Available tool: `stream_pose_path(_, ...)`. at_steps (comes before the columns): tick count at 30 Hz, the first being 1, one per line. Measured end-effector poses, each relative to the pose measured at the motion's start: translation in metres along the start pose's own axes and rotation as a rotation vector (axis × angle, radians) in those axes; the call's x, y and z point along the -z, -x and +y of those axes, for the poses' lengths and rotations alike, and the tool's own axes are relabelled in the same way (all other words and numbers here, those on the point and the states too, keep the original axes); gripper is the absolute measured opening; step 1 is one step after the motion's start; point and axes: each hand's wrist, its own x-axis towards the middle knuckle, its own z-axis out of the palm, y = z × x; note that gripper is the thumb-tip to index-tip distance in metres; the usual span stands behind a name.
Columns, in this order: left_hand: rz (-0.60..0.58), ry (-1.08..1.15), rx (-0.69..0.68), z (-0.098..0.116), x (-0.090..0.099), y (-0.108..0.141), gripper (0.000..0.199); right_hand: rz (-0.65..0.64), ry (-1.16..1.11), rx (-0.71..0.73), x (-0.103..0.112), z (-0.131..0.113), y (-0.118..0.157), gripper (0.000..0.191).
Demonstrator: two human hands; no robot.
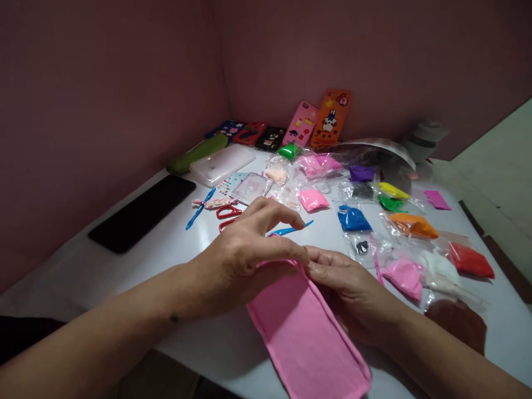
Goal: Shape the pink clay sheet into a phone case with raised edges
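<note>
Toward the near edge of the table (224,354), the pink case (307,332) ran lengthwise away from both hands; the right hand (349,277), nearer its right long side, pinched the far corner, while the left hand (245,244) arched over the far rim, index finger raised, its hold impossible to tell

Likely home craft corner: pink walls (103,83), white table (224,349), bagged clay (354,219), decorated phone cases (301,124).

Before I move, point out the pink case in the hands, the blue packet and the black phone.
Pink case (308,332): head view, middle of its flat panel.
Blue packet (353,219): head view, its filled middle.
Black phone (142,214): head view, middle of its upper face.
</note>
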Motion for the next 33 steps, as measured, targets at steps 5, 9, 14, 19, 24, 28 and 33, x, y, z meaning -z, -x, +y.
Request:
stream_pose_path(5,0.014,-0.070,-0.106,-0.0015,-0.0074,-0.0009,0.015,0.000,-0.008,0.001,0.0013,-0.0003,-0.0009,0.017)
stream_pose_path(9,-0.002,-0.099,-0.131,-0.0014,-0.0077,-0.0004,0.015,0.014,0.008,-0.006,-0.0012,-0.0017,-0.0009,0.018)
stream_pose_path(14,-0.042,-0.107,-0.122,-0.0007,-0.0075,0.0006,0.010,0.033,0.043,-0.021,-0.0026,-0.0022,-0.0006,0.016)
stream_pose_path(19,-0.043,-0.107,-0.126,0.0001,-0.0073,-0.0004,0.011,0.023,0.066,-0.005,-0.0029,-0.0027,-0.0010,0.017)
stream_pose_path(24,-0.016,-0.129,-0.142,-0.0002,-0.0113,-0.0011,0.012,0.064,0.108,-0.024,-0.0038,-0.0032,-0.0003,0.016)
stream_pose_path(28,-0.002,-0.119,-0.181,0.0000,-0.0121,-0.0024,0.014,0.081,0.114,-0.037,-0.0048,-0.0036,0.0002,0.016)
stream_pose_path(33,-0.014,-0.095,-0.178,0.0029,-0.0094,-0.0029,0.008,0.081,0.099,-0.046,-0.0071,-0.0044,-0.0002,0.014)
